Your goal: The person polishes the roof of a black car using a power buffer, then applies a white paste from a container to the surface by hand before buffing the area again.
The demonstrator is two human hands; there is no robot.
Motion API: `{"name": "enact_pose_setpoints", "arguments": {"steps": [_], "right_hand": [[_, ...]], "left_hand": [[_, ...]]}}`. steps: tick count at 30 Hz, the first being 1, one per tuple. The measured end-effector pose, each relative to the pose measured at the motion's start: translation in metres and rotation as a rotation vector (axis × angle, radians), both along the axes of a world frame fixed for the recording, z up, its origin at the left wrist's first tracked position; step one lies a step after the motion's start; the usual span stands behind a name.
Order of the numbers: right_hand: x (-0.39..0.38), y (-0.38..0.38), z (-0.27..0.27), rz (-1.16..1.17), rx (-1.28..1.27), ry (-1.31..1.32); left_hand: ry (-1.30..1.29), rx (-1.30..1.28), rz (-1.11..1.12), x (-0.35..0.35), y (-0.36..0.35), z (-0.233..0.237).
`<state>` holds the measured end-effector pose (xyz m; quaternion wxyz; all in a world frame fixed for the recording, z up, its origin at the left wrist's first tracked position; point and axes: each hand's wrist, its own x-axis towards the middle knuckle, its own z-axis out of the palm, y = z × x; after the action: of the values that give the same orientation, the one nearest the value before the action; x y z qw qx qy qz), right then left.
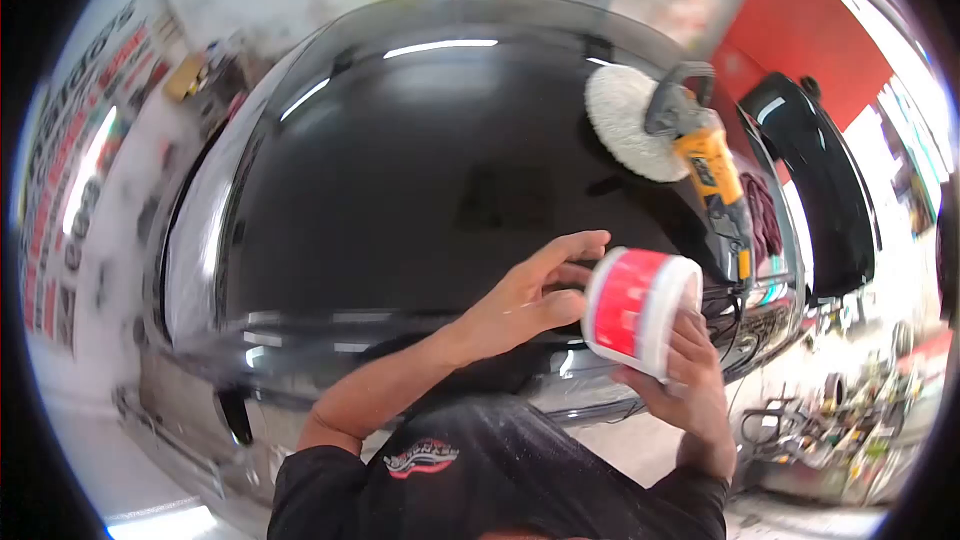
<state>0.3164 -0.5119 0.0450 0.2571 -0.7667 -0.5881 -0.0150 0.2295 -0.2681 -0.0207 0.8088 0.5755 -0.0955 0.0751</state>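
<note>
Between my hands is a white plastic tub [661, 323] with a red label, tipped on its side over the car's edge. My right hand [684, 377] grips it at the right end, its fingers pressed against the rim and partly hidden there. My left hand [536, 295] is at the tub's left end, thumb and fingers apart, with the fingertips right at the edge. Under both hands lies the glossy black car panel [400, 170]. A yellow and black polisher [708, 162] with a white fluffy pad [630, 125] rests on it to the right.
A dark red cloth [762, 215] lies beside the polisher. Another black car part [815, 170] stands farther right, near a red wall panel [812, 35]. Assorted metal parts [825, 425] clutter the floor at lower right. A lettered banner [75, 180] covers the left wall.
</note>
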Motion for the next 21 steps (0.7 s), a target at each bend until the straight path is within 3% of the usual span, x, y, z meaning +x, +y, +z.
{"name": "enact_pose_setpoints", "arguments": {"steps": [1,3,5,10,13,16,21], "right_hand": [[-0.007,0.014,-0.006,0.075,-0.037,-0.112],[-0.024,0.051,-0.012,0.305,-0.083,-0.396],[-0.045,0.076,-0.017,0.432,-0.092,-0.426],[-0.086,0.099,-0.037,0.640,-0.045,-0.356],[-0.096,0.097,-0.045,0.627,-0.101,-0.330],[-0.106,0.098,-0.034,0.544,0.071,-0.314],[-0.099,0.121,-0.021,0.672,-0.092,-0.573]], "left_hand": [[-0.015,-0.204,-0.041,-0.024,-0.012,-0.010],[-0.063,-0.391,0.119,-0.056,-0.019,-0.026],[-0.119,-0.578,0.200,-0.085,-0.020,-0.043],[-0.102,-0.591,0.268,-0.138,-0.011,-0.070],[-0.125,-0.698,0.264,-0.153,-0.009,-0.071],[-0.099,-0.721,0.314,-0.160,-0.009,-0.072],[0.052,-0.781,0.268,-0.171,-0.006,-0.073]]}}
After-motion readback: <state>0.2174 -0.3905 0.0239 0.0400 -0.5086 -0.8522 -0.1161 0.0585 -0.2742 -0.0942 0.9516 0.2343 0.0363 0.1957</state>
